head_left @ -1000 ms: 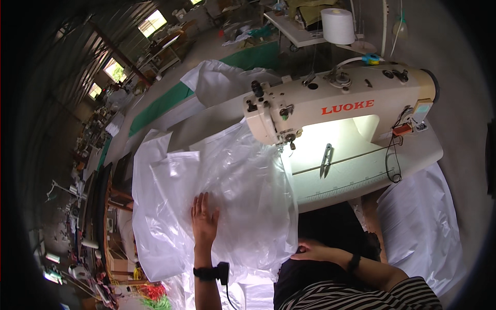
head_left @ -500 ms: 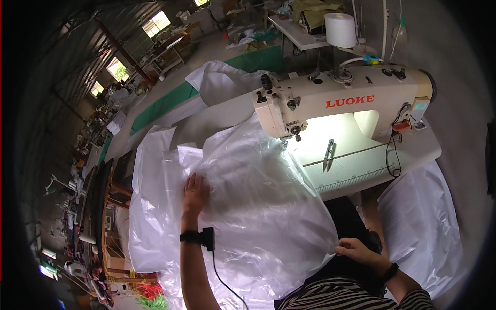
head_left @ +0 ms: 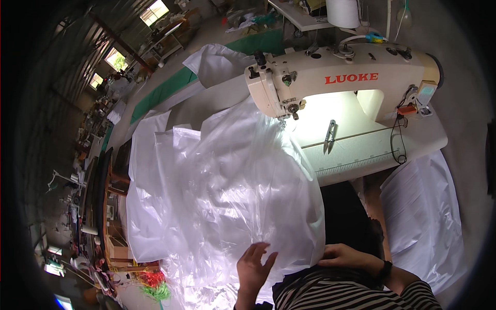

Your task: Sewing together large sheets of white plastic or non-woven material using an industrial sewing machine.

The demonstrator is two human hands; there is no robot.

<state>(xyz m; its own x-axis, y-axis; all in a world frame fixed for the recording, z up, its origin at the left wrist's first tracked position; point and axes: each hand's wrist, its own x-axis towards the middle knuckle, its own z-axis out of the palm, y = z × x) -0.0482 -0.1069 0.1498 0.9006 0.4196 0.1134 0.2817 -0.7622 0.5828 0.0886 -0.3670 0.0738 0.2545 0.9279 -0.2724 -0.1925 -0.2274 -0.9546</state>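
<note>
A large sheet of clear plastic film (head_left: 227, 191) lies crumpled over white fabric, spread from the needle of a cream sewing machine (head_left: 336, 82) down to my lap. My left hand (head_left: 254, 267) lies flat on the film's near edge, fingers apart. My right hand (head_left: 342, 256) pinches the film's lower right edge, just beside my striped sleeve. Small thread snips (head_left: 329, 137) lie on the lit machine bed, apart from both hands.
A white sewing table (head_left: 413, 147) with a printed ruler strip holds the machine. A pile of white fabric (head_left: 423, 222) lies on the floor at right. A white thread cone (head_left: 342, 13) stands behind. A long workshop with cluttered benches (head_left: 98, 170) runs along the left.
My left hand has slid back from the middle of the film to its near edge. My right hand has come up onto the film's lower right edge. The film now lies wider.
</note>
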